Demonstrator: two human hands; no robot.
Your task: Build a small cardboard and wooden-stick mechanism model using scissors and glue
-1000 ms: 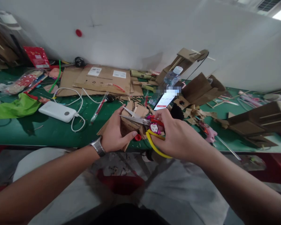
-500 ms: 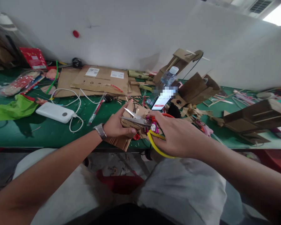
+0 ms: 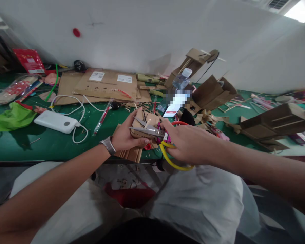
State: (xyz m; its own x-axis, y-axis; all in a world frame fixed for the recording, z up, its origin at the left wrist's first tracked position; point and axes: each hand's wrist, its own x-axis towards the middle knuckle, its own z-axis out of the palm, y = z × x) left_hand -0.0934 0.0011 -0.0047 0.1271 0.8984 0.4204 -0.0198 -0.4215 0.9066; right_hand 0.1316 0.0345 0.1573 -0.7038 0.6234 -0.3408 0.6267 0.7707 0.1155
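My left hand (image 3: 127, 135), with a watch on its wrist, grips a piece of brown cardboard (image 3: 139, 134) that has printed writing on it. A short light stick (image 3: 148, 122) stands out from the cardboard. In my right hand (image 3: 185, 140) is a pair of scissors (image 3: 153, 131) with a red and a yellow handle loop. The blades are apart and point left across the cardboard, around or close beside the stick; I cannot tell which. Below my left hand, corrugated cardboard (image 3: 130, 154) lies at the table's front edge, near a small red cap (image 3: 147, 146).
A white power bank (image 3: 56, 122) with a cable lies at left by green cloth (image 3: 12, 118). Flat cardboard (image 3: 105, 84) lies behind. A lit phone (image 3: 174, 107) leans before a bottle (image 3: 182, 79). Cardboard structures (image 3: 277, 123) stand at right among scraps on the green table (image 3: 65, 149).
The scissors sit slightly differently over the cardboard, their blades still apart. Both hands keep their hold. The whole view has shifted a little.
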